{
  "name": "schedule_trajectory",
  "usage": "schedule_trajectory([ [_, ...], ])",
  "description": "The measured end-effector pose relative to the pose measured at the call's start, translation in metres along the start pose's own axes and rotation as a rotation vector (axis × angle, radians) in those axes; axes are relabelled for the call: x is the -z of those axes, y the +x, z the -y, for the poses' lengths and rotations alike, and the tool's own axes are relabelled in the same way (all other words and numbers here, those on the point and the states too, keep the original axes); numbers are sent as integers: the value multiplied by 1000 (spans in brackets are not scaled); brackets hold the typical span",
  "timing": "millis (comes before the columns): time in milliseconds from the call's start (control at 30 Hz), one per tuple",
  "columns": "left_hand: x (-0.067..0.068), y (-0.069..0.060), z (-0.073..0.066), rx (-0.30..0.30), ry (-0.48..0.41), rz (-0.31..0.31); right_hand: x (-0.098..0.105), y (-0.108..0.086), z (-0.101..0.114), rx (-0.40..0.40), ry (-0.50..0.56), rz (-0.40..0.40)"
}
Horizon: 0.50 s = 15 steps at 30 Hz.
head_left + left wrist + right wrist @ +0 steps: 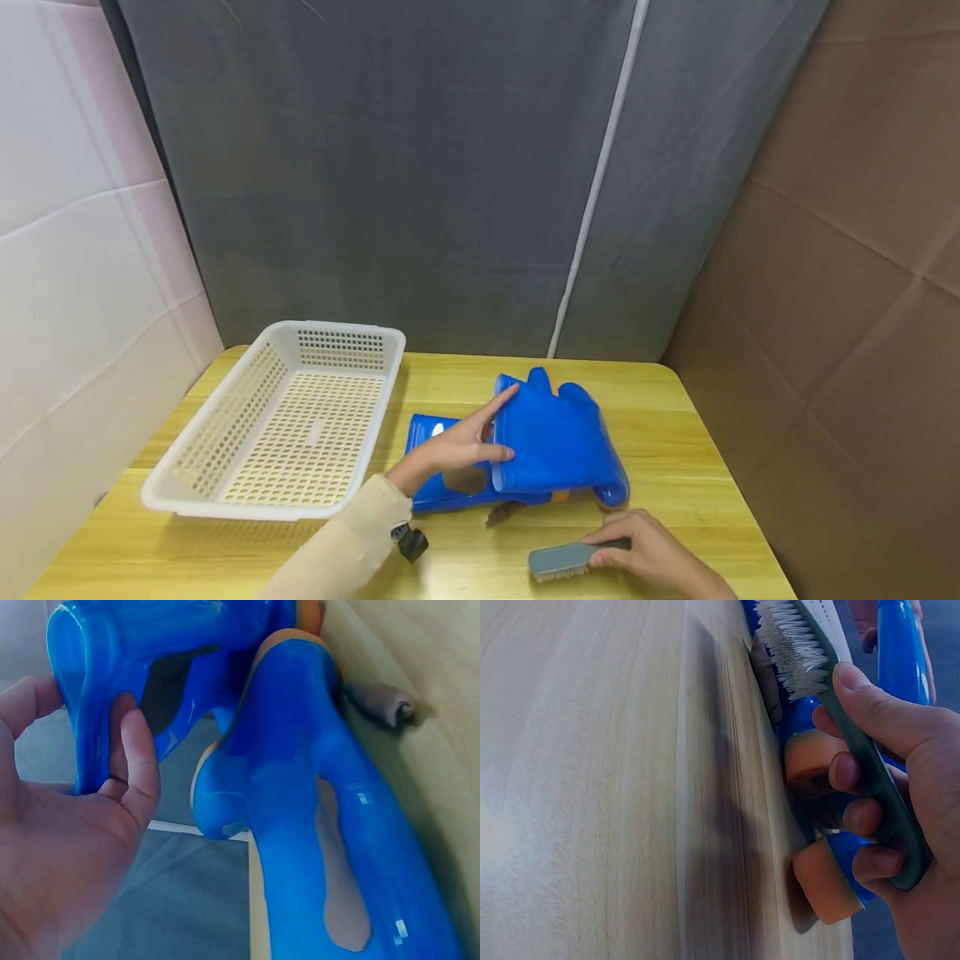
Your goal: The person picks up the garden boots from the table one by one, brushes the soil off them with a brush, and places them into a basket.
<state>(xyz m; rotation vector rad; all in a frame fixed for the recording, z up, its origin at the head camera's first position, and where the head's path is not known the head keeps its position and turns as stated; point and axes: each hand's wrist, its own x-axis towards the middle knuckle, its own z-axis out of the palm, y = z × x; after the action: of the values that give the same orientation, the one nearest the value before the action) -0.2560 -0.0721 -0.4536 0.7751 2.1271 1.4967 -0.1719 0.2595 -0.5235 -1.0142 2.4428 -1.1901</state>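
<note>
My left hand [468, 440] pinches the rim of a shiny blue rain boot [555, 433], fingers outside and thumb across the opening in the left wrist view. That boot is tilted on its side, its opening towards the left. Beneath and beside it lies a second blue boot [289, 787], with a grey-brown patch on its shaft and an orange sole edge. My right hand [648, 554] grips the handle of a green scrubbing brush [562, 560] with pale bristles, held in front of the boots and apart from them. Orange heels [826, 881] show behind the brush in the right wrist view.
A white perforated plastic basket [288, 433] stands at the left of the wooden table [720, 517]. A small brown rolled piece, perhaps cloth [504, 512], lies in front of the boots. Grey, white and brown curtains enclose the table's back and sides.
</note>
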Motion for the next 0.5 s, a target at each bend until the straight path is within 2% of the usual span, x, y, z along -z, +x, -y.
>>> schedule_trajectory([
  [267,4,9,-14,12,57,19,1,0,-1,-41,22,16],
  [500,9,21,-33,6,134,58,2,-1,-2,-41,5,13],
])
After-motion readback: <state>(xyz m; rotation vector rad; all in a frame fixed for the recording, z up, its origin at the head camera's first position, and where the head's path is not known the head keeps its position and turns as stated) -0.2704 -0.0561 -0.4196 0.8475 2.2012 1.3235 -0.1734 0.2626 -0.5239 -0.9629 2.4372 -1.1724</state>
